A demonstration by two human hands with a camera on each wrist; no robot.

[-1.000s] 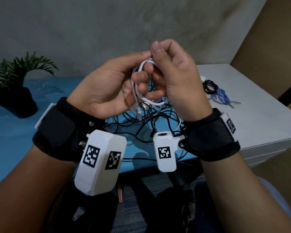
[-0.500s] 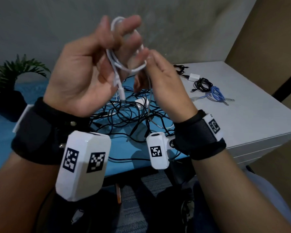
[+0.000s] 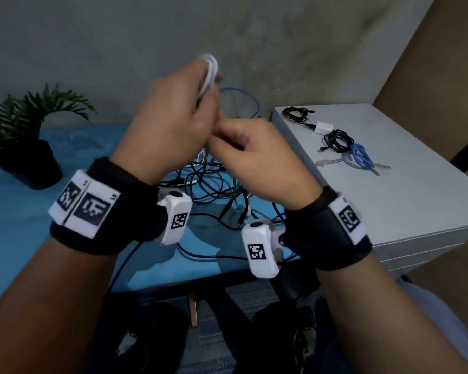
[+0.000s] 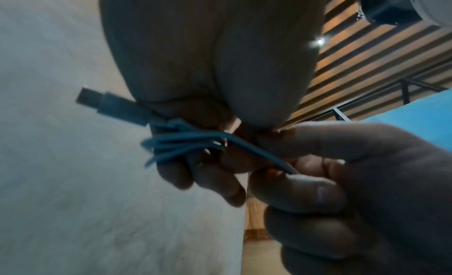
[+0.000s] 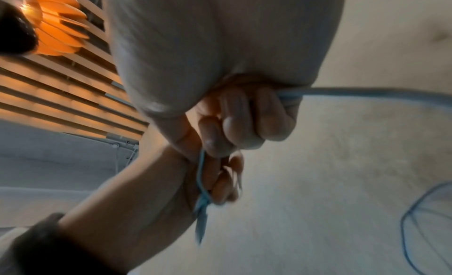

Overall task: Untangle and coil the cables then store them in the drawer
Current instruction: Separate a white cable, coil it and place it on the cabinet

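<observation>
My left hand (image 3: 173, 125) is raised above the table and grips a small coil of white cable (image 3: 210, 70). In the left wrist view the coil (image 4: 181, 143) is wound round the fingers, with a USB plug (image 4: 112, 106) sticking out. My right hand (image 3: 254, 155), just to the right and lower, pinches the cable's loose run (image 5: 367, 92) in curled fingers (image 4: 305, 190). Under both hands a tangle of black cables (image 3: 214, 184) lies on the blue table (image 3: 25, 225). The white drawer cabinet (image 3: 416, 211) stands at the right.
On the cabinet top lie a black coiled cable (image 3: 297, 114), a white adapter (image 3: 324, 128), another black coil (image 3: 338, 141) and a blue coil (image 3: 362, 157). A potted plant (image 3: 30, 147) stands at the table's far left. A blue cable loop (image 3: 243, 103) hangs by the wall.
Both hands have risen with the white cable. The left hand has turned its back to the camera, the coil now at its fingertips, and the right hand has dropped below it.
</observation>
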